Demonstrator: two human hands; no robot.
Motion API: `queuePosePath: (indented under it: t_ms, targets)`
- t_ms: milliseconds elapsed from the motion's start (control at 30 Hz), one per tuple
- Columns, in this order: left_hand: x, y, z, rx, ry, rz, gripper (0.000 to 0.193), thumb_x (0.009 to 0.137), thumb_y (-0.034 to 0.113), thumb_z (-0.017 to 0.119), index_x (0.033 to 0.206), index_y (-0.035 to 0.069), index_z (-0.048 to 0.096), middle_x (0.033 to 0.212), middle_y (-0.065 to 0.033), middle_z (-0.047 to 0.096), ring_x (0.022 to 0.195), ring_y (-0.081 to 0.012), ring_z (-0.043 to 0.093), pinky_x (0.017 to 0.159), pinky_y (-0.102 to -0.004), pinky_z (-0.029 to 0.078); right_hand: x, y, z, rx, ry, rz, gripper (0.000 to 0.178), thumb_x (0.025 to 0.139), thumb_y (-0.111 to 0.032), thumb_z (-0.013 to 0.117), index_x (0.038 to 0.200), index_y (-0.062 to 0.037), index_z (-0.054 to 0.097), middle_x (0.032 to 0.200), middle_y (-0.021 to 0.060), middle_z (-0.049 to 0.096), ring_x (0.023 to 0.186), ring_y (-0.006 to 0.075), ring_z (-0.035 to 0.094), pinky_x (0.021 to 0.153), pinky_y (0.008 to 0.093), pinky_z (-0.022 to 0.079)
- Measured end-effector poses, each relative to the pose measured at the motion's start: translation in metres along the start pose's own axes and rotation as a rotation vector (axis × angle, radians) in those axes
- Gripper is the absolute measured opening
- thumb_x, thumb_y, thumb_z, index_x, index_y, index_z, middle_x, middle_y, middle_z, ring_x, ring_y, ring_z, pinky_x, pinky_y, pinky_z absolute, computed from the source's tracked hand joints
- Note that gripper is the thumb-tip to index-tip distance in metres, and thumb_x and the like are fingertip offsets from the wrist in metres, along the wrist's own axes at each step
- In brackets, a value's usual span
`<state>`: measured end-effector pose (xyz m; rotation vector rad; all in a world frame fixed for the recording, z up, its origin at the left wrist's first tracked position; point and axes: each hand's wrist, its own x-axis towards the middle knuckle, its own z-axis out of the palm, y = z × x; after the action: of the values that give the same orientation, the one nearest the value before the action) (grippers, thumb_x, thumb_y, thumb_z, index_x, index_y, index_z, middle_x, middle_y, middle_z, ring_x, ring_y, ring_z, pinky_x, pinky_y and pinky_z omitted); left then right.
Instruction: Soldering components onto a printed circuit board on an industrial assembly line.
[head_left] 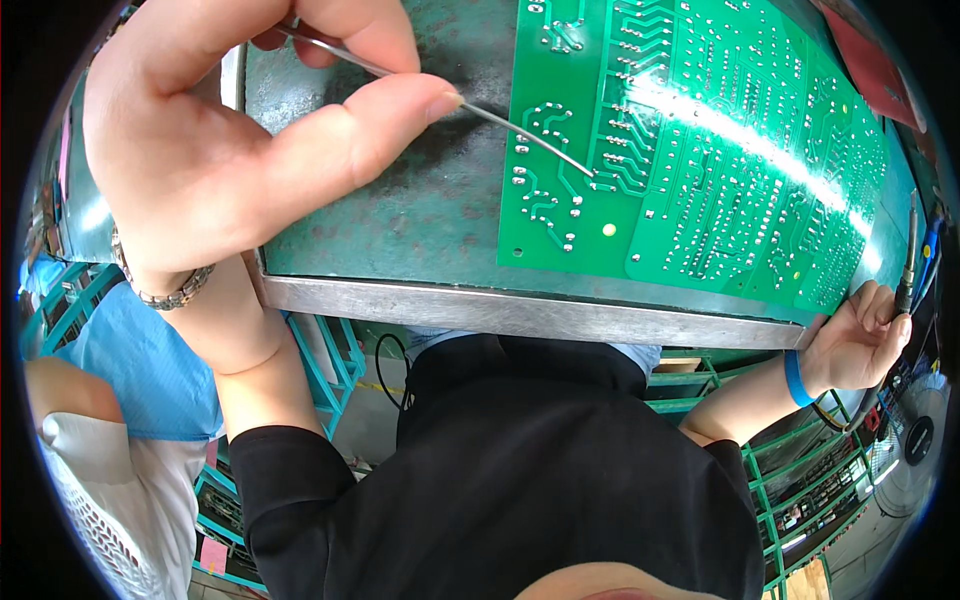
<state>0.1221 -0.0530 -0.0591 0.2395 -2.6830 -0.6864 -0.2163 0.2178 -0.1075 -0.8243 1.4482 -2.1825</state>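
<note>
My left hand [215, 165] is raised at the upper left, pinching a thin silver length of solder wire [520, 133] between thumb and fingers. The wire slants down to the right, and its end appears to meet a joint on the green circuit board [575, 235]. That board lies flat, solder side up, with many shiny joints and a bright glare streak across it. Beyond the board's right end, my right hand [855, 345] is closed around a soldering iron [907, 285]. The iron's tip points upward, apart from the board.
A dark green worktop [400, 235] with a metal front edge [500, 312] carries the board. Blue-handled tools [930, 245] are at the far right, above a fan [915, 440]. Teal racks [335, 370] stand below. Another person's white sleeve [85, 470] is close at the left.
</note>
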Motion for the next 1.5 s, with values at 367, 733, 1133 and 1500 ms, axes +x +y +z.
queuePosePath:
  t_ms: [367, 733, 1133, 1500]
  targets:
    - [0.006, 0.0, -0.001, 0.011, 0.033, -0.043, 0.018, 0.06, -0.005, 0.07, 0.072, -0.002, 0.056, 0.068, -0.0065, 0.054, 0.063, -0.0161, 0.044, 0.056, -0.0256, 0.032, -0.001, 0.0, 0.004, -0.013, 0.005, -0.03, 0.023, 0.088, -0.012, 0.047, 0.066, -0.0092, 0.043, 0.06, 0.0006, 0.033, 0.056, 0.0095, 0.029, 0.053, 0.0254, 0.023]
    - [0.009, 0.001, 0.001, 0.074, 0.093, -0.033, 0.018, 0.061, -0.005, 0.07, 0.071, -0.002, 0.056, 0.068, -0.0062, 0.054, 0.063, -0.0162, 0.044, 0.056, -0.0255, 0.032, -0.002, 0.0, 0.011, -0.036, 0.051, -0.052, 0.023, 0.088, -0.013, 0.048, 0.066, -0.0103, 0.04, 0.06, -0.0001, 0.033, 0.055, 0.0089, 0.03, 0.053, 0.0247, 0.023]
    - [0.009, 0.0, 0.006, 0.124, 0.247, -0.084, 0.017, 0.062, -0.008, 0.068, 0.07, -0.001, 0.055, 0.067, -0.0041, 0.054, 0.062, -0.0137, 0.044, 0.055, -0.0243, 0.031, -0.002, -0.001, 0.012, -0.023, 0.035, -0.056, 0.018, 0.087, -0.013, 0.048, 0.07, -0.0086, 0.046, 0.061, 0.0002, 0.033, 0.056, 0.0087, 0.03, 0.052, 0.0239, 0.023]
    - [0.008, -0.001, 0.006, 0.215, 0.302, -0.106, 0.017, 0.062, -0.008, 0.069, 0.071, 0.0, 0.057, 0.068, -0.0031, 0.055, 0.062, -0.0128, 0.044, 0.055, -0.0239, 0.03, -0.002, -0.001, 0.017, -0.037, 0.046, -0.063, 0.024, 0.087, -0.012, 0.048, 0.065, -0.0109, 0.039, 0.061, 0.0006, 0.032, 0.056, 0.009, 0.029, 0.051, 0.0237, 0.022]
